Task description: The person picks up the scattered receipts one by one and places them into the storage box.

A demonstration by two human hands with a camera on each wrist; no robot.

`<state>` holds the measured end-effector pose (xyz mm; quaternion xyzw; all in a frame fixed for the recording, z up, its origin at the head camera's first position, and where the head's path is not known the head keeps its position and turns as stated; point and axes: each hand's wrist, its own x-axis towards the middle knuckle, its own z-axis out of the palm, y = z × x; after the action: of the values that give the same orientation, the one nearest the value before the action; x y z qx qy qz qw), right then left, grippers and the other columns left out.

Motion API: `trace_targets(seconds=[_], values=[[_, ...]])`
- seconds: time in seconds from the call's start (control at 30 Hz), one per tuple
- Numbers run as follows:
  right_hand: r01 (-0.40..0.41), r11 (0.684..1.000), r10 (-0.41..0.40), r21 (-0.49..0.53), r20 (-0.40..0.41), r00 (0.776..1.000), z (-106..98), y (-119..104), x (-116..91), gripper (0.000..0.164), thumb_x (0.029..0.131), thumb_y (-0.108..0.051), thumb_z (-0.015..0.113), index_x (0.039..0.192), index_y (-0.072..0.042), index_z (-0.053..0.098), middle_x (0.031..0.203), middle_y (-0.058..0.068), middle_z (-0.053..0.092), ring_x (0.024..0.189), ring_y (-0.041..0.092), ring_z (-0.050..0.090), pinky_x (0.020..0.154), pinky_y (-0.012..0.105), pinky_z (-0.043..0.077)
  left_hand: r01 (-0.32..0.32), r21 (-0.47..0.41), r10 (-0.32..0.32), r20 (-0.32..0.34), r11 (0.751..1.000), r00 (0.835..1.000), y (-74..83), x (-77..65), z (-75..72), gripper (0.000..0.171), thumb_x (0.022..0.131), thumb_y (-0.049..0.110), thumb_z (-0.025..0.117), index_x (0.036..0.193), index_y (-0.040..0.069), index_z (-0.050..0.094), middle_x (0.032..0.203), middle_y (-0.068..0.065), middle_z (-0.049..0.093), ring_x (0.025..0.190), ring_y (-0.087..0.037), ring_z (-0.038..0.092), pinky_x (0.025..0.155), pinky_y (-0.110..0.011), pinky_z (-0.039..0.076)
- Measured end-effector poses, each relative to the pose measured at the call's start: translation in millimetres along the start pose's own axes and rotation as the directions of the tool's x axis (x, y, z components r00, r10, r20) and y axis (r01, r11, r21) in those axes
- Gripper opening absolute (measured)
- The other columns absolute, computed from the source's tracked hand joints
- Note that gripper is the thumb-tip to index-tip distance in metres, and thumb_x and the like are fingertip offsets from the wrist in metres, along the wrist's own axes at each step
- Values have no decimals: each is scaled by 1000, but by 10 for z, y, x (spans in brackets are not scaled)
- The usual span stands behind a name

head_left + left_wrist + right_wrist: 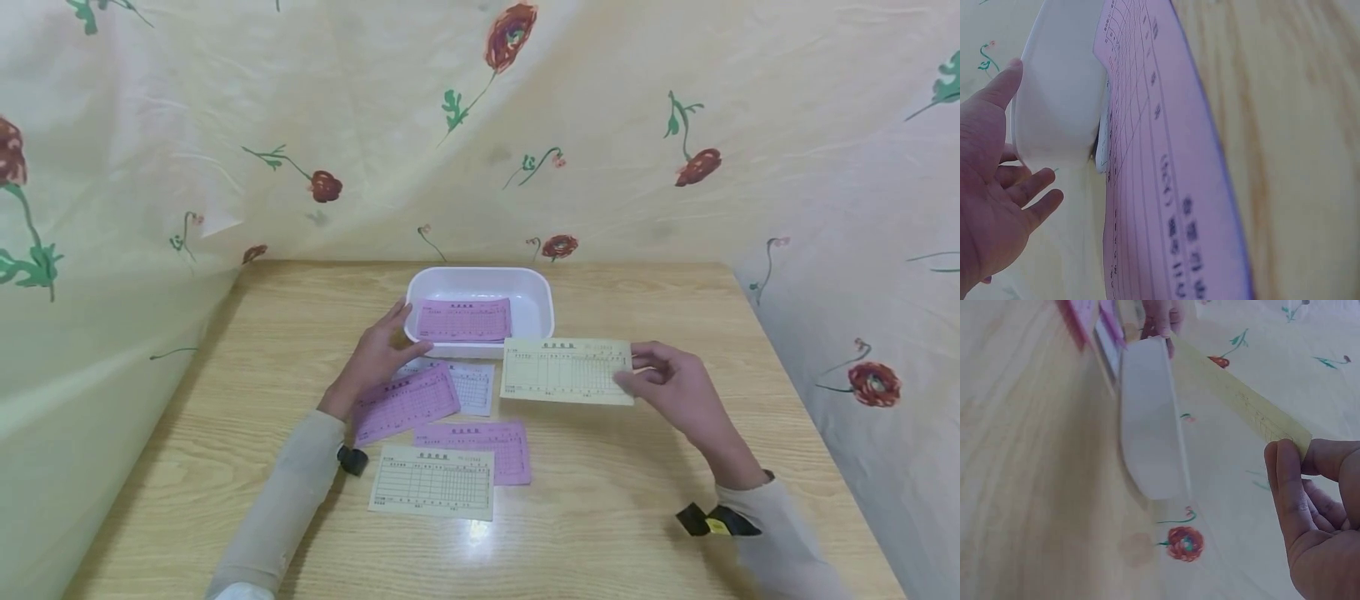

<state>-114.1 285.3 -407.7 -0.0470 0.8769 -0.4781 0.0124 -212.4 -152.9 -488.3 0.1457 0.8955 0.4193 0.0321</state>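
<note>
Yellow slip (566, 371) leftward of right hand (675, 387), end pinched; left hand (378, 354) loosely spread at tray (532, 312) near bench's (600, 508) far edge.

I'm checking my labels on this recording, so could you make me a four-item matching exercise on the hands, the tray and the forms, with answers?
Column one
1. Right hand
2. Left hand
3. White tray
4. Pale yellow form on the tabletop

Column two
A. Contains a purple form
B. Partly covers another purple form
C. Pinches a second pale yellow form
D. At the tray's left end

Pairs: 1-C, 2-D, 3-A, 4-B
</note>
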Motion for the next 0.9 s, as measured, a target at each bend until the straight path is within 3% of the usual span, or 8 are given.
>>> trace_targets(seconds=[0.4,0.6,0.9], values=[[69,996,-66,53,-44,997,-174,-325,170,44,93,-13,76,130,6,61,97,-10,69,81,2,71,68,18,59,4,2,-4,6,1000,1000,12,-1,-7,95,92,56,70,162,9,27,171,-14,14,156,-35,15,127,-54,18],[102,989,-95,104,-68,993,-201,-460,305,40,93,-10,77,127,7,62,95,-12,70,79,4,71,66,18,59,11,1,-11,2,1000,1000,16,0,1,94,92,56,70,162,10,27,171,-14,14,156,-34,15,127,-54,18],[70,987,-59,144,-75,995,-175,-654,547,40,93,-19,77,127,0,65,97,-8,71,80,6,71,71,19,59,3,14,-3,5,1000,1000,32,-12,-17,94,92,55,70,162,9,26,171,-15,14,156,-35,15,127,-54,18]])
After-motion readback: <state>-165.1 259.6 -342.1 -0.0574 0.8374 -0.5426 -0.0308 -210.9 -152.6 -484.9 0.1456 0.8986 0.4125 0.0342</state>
